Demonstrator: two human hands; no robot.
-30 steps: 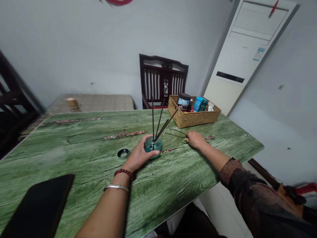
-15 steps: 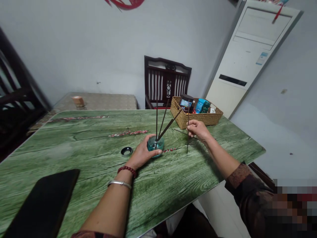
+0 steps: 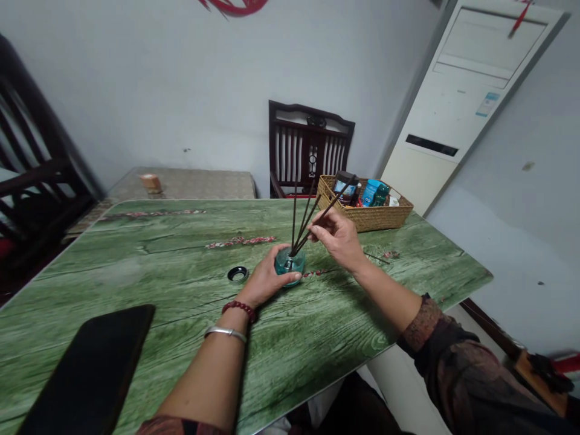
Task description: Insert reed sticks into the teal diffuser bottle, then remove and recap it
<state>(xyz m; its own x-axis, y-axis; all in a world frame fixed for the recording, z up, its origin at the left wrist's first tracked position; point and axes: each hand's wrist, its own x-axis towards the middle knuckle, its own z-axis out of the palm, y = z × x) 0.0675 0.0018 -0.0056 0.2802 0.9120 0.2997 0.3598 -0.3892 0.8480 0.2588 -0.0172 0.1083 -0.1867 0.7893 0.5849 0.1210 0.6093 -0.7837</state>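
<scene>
A small round teal glass bottle (image 3: pixel 290 264) stands on the green wood-grain table (image 3: pixel 181 278). Several thin dark reed sticks (image 3: pixel 302 214) rise from its neck and fan out. My left hand (image 3: pixel 266 279) is wrapped round the bottle's left side. My right hand (image 3: pixel 336 237) hovers just right of the bottle, pinching one dark stick whose lower end points into the bottle's neck. One more thin stick (image 3: pixel 376 258) lies flat on the table to the right. A black ring-shaped cap (image 3: pixel 238 274) lies left of the bottle.
A woven basket (image 3: pixel 368 215) with jars and bottles sits at the table's far right. A black flat device (image 3: pixel 86 374) lies near the front left edge. A dark wooden chair (image 3: pixel 309 148) stands behind, a white floor air conditioner (image 3: pixel 457 103) at the right, a low side table (image 3: pixel 190 183) beyond.
My right hand picked a stick up from the table, lifted it upright, then carried it left and tilted it into the bottle's neck. My left hand stayed on the bottle.
</scene>
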